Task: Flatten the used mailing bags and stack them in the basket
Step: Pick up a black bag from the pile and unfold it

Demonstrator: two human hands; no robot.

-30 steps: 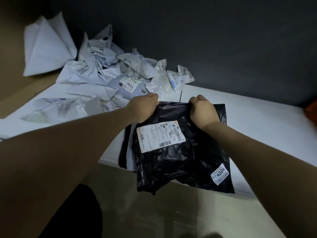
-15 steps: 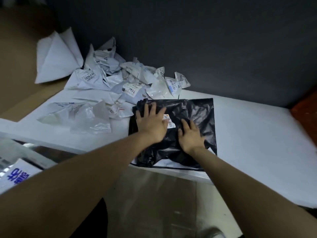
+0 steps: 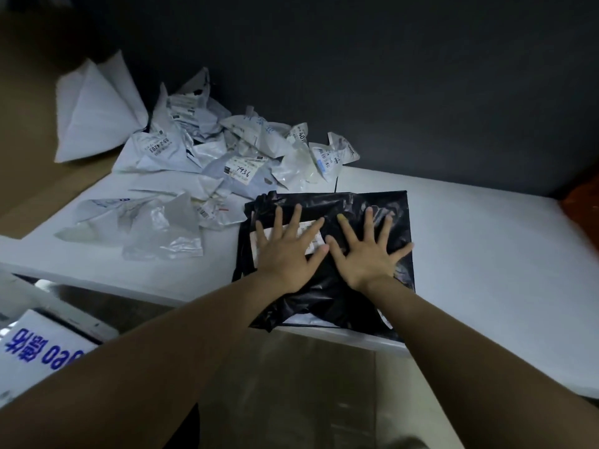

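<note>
One broad white tabletop [image 3: 486, 254] fills the middle of the view, under both hands. A heap of crumpled white and grey plastic mailing bags [image 3: 227, 147] lies on it, beyond the left hand and out to its left, near the dark wall. A large white folded sheet [image 3: 94, 111] leans up further left of that heap.

The black rectangular plastic mailing bag [image 3: 350, 205] lies on the table directly beneath both palms. Its long axis appears to run away from the person, from the table's near edge towards the wall. Its far edge lies straight and fairly smooth past the fingertips. Its near end is wrinkled and hangs over the table edge below the wrists.

The left hand [image 3: 288, 254] and the right hand [image 3: 366, 254] lie side by side, thumbs almost touching. Each is spread wide with straight fingers, pressing flat on the bag and gripping nothing. A white printed shipping label [image 3: 308, 233] on the bag shows between the left hand's fingers. A white bag with blue lettering [image 3: 39, 345] lies low, well to the left of the left forearm.
</note>
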